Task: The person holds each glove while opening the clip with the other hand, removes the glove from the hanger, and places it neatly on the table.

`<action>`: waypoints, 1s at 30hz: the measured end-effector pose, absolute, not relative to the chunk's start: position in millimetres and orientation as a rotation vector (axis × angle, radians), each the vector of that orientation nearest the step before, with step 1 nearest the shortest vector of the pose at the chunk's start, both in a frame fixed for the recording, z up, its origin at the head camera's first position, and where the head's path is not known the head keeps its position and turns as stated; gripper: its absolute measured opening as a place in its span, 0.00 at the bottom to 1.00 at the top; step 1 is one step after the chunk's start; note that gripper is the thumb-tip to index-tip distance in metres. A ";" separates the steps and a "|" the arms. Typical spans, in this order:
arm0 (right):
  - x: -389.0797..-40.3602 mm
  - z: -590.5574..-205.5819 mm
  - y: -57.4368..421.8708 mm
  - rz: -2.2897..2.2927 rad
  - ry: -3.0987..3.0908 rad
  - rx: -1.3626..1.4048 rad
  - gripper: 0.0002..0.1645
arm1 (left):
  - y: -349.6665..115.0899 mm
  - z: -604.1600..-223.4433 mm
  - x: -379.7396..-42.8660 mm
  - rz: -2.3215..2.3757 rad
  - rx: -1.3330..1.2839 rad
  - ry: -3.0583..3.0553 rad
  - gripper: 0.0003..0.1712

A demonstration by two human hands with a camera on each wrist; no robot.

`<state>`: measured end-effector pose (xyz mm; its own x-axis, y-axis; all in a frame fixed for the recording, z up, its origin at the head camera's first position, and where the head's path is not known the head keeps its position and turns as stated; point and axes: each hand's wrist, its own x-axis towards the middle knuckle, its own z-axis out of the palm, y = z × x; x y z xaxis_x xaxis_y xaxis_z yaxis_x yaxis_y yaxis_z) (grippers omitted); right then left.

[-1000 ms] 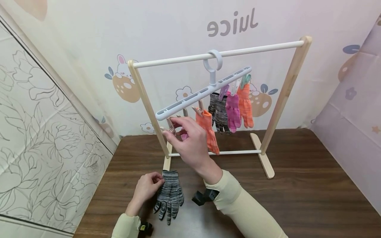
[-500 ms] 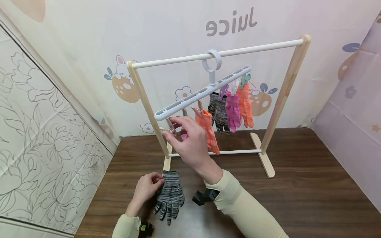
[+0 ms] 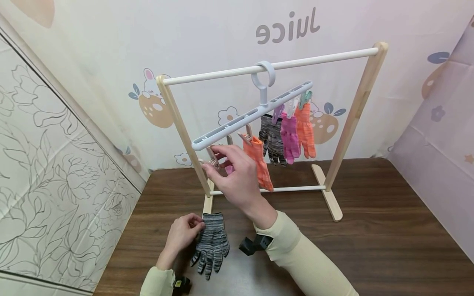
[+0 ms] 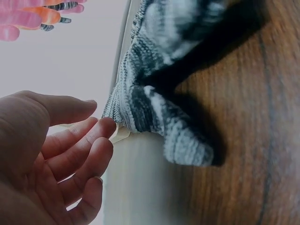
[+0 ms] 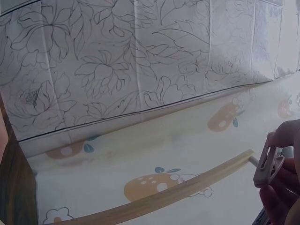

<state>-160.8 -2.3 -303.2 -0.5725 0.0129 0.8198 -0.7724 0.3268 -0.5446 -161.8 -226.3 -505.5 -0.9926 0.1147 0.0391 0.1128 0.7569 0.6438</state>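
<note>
In the head view my right hand point(image 3: 237, 176) pinches a beige clothespin point(image 3: 212, 156) under the near end of the pale blue hanger point(image 3: 237, 125). The right wrist view shows that clothespin point(image 5: 266, 165) between thumb and fingers. My left hand point(image 3: 183, 232) is low at the left, its fingertips right at the cuff edge of a grey-and-black striped glove point(image 3: 212, 242). This glove lies palm-flat on the table, fingers toward me. In the left wrist view the left thumb and fingers point(image 4: 101, 150) are loosely bent and apart beside the glove point(image 4: 136, 98).
A wooden rack point(image 3: 359, 111) with a white top rod point(image 3: 326, 59) bears the tilted hanger. Clothespins hold an orange glove point(image 3: 258, 164), a striped glove point(image 3: 273, 142), a pink glove point(image 3: 290, 137) and another orange glove point(image 3: 305, 129). More pink shows behind my right hand.
</note>
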 end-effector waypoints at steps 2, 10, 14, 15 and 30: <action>-160.7 -302.9 -2.2 1.321 -1.837 0.674 0.21 | -225.9 -504.5 -161.9 1.083 0.187 2.943 0.03; -160.7 -302.8 -2.4 1.320 -1.821 0.676 0.21 | -224.2 -500.1 -163.7 1.111 0.173 2.948 0.03; -159.9 -302.5 -2.0 1.312 -1.823 0.671 0.21 | -222.2 -496.6 -164.6 1.124 0.166 2.957 0.03; -159.6 -302.4 -1.8 1.310 -1.825 0.668 0.21 | -221.6 -495.5 -164.7 1.129 0.166 2.961 0.03; -154.3 -302.8 4.1 1.307 -1.840 0.657 0.21 | -205.8 -476.2 -163.5 1.435 0.267 3.003 0.04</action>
